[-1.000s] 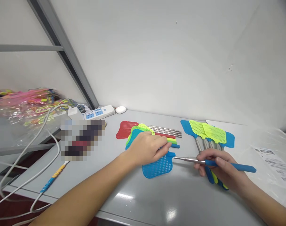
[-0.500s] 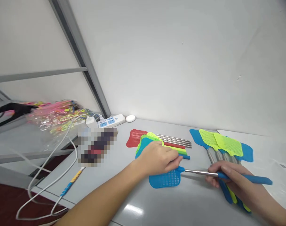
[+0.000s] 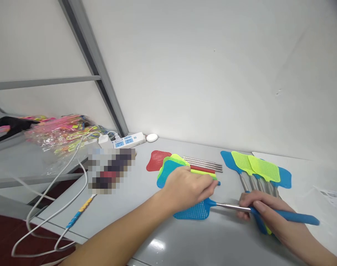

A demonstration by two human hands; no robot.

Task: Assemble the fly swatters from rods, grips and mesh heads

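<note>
My right hand (image 3: 268, 212) is closed around the blue handle (image 3: 298, 217) of a fly swatter. Its metal rod (image 3: 232, 207) runs left to a blue mesh head (image 3: 192, 211). My left hand (image 3: 190, 186) is closed, fingers curled, over the upper edge of that head and beside a pile of parts; what its fingers grip is hidden. In the pile lie a red mesh head (image 3: 159, 160), a blue-green head (image 3: 170, 170), yellow and green heads, and a yellow handle (image 3: 203, 173). Behind them are several metal rods (image 3: 203, 162).
Blue and yellow fly swatters (image 3: 264, 168) lie stacked at the right, partly behind my right hand. A power strip (image 3: 129, 140) and a white oval object (image 3: 152, 137) sit near the wall. White cables (image 3: 53, 192) loop at left. Bagged colourful items (image 3: 65, 133) fill the shelf.
The view has shifted slightly. My right hand sits a little further left along the swatter, nearer its metal rod. My left hand stays over the pile and the blue head.
</note>
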